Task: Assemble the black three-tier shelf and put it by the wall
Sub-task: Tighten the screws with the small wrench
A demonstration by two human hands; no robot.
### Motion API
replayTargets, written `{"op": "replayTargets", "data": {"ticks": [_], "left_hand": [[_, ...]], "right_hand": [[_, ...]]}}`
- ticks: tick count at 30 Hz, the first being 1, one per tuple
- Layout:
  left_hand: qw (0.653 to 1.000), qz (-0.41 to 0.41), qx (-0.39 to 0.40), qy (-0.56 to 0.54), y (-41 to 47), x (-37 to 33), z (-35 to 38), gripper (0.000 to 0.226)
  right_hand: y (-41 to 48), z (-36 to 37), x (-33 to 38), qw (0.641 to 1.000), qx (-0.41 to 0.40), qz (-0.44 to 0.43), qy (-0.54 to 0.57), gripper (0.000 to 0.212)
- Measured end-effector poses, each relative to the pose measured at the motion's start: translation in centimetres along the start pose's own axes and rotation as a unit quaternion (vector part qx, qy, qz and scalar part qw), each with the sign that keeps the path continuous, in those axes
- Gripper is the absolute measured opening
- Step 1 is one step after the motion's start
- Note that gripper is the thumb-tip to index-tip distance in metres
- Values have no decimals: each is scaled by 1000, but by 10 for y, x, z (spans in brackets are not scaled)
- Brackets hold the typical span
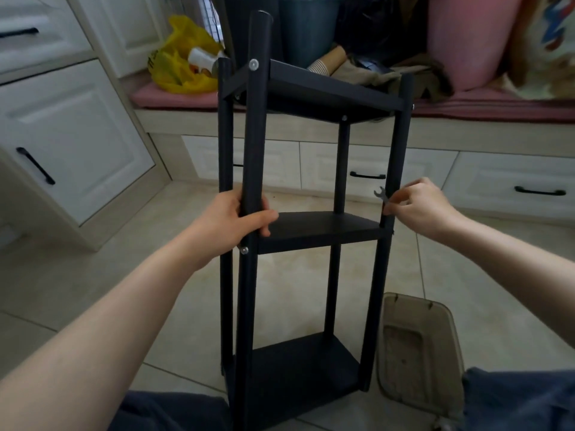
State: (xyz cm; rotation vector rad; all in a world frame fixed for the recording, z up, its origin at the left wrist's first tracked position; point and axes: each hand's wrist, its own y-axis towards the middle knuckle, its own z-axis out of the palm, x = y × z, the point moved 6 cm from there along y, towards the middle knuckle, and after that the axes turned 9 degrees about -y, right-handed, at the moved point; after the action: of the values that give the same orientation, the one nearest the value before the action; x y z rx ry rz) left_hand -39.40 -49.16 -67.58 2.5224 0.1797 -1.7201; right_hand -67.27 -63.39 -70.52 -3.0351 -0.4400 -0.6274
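The black three-tier shelf (314, 231) stands upright on the tiled floor between my knees, with all three boards fixed between four black posts. My left hand (236, 219) grips the near left post just above the middle board. A silver bolt head (244, 250) shows just below that hand, and another bolt head (254, 64) near the top. My right hand (417, 206) pinches a small flat silver wrench (382, 195) beside the right post at middle-board height.
A translucent brown plastic tray (417, 346) lies on the floor to the shelf's right. White cabinets (71, 141) stand at the left. Behind is a window seat with drawers (510, 185), a yellow bag (180, 60), pink cushions (473, 42) and clothes.
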Motion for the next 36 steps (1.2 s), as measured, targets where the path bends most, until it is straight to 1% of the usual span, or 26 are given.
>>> {"op": "replayTargets", "data": {"ticks": [3,5,8,11,13,15,18,21,24,28,30,33,36], "left_hand": [[999,-22,28,3,0,0,-3,14],[1000,-19,22,8,0,-1,-5,14],[999,5,-23,24,3,-2,-8,12],[997,12,-77,5,7,0,-16,17],[997,10,-82,4,10,3,-25,22],[996,11,-85,28,13,6,-36,25],[991,10,-120,55,16,14,-54,24],[985,15,-170,35,19,23,-68,21],[978,15,-203,34,22,34,-81,22],[975,-20,-219,33,24,58,-95,22],[972,-33,-231,5,23,65,-99,22],[968,-44,-245,-32,25,72,-103,21],[968,-45,-246,1,27,76,-105,20]], "right_hand": [[1,4,-9,992,87,31,92,13],[2,7,-12,981,108,49,157,13],[5,11,-11,964,104,86,231,12],[5,12,-3,964,88,83,239,10],[5,10,2,961,60,71,259,11],[4,8,9,955,41,61,288,13],[3,4,22,948,38,31,314,16],[-1,-5,38,944,29,-6,329,18],[-9,-14,55,942,10,-59,329,19],[-19,-21,78,942,6,-135,308,21],[-23,-26,88,938,-3,-167,302,20],[-25,-34,97,927,-2,-192,321,15],[-28,-41,103,915,7,-211,344,14]]}}
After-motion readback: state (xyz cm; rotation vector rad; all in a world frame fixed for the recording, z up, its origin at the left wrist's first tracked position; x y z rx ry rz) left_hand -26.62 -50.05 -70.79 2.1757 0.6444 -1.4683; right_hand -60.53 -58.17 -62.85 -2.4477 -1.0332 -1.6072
